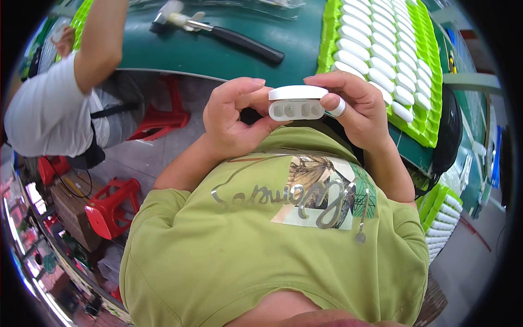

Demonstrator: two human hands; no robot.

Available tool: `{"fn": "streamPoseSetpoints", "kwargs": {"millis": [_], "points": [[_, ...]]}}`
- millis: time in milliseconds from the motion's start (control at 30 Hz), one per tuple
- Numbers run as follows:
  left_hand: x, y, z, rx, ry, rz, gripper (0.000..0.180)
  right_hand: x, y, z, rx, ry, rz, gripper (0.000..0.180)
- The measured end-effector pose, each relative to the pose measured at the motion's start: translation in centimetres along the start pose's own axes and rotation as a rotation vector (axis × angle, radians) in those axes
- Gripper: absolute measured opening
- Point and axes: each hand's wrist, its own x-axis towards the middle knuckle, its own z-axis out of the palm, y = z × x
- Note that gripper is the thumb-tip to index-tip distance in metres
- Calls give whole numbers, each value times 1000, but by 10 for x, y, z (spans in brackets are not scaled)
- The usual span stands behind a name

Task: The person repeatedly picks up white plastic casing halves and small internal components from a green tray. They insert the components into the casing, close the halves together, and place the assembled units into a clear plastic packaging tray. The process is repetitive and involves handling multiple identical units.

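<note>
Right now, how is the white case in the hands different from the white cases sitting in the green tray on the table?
The held case is open, its lid lifted and the inner hollows showing; the tray cases lie shut. The held case is pinched between the left hand and the right hand above the lap; the tray cases rest in rows in the green tray. Both are white, rounded and much alike in shape.

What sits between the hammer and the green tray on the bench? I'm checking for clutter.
Only bare green bench top separates the hammer from the green tray, seen in the head view.
</note>
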Motion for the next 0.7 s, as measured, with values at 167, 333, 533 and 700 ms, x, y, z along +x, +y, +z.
{"fn": "streamPoseSetpoints", "kwargs": {"millis": [167,333,533,700], "points": [[15,0,19,-42,-80,40,71,-21,2,-17,267,20,10,33],[19,1,36,-212,-107,-135,72,-42,1,-22,490,72,170,52],[25,3,50,-396,-174,-397,56,-55,4,-27,383,191,197,56],[28,8,62,-592,-117,-659,33,-66,7,-32,375,203,216,57]]}}
